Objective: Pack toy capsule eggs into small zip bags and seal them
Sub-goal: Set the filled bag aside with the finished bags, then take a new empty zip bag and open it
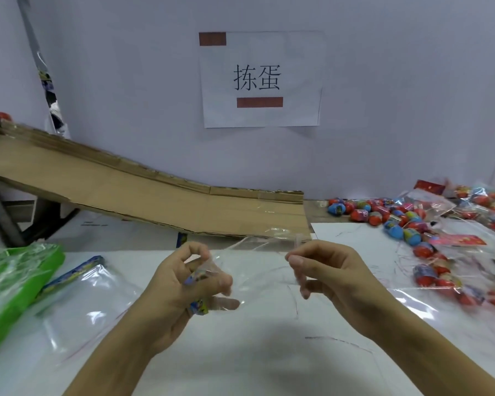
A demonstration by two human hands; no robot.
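left hand [189,281]: fingers clenched on a capsule egg [198,277] and the zip bag [255,270] edge
right hand [323,270]: fingers pinched, apparently, the bag's opposite edge
counter [269,352]: beneath both

You see a clear, glossy plastic zip bag [257,270] and shiny plastic capsule eggs [395,221]. The ramp [143,190] is matt brown cardboard, and the table [257,352] looks smooth and white.

Two bare forearms, no sleeves, left hand [183,281] and right hand [326,270] ungloved, short nails, no rings
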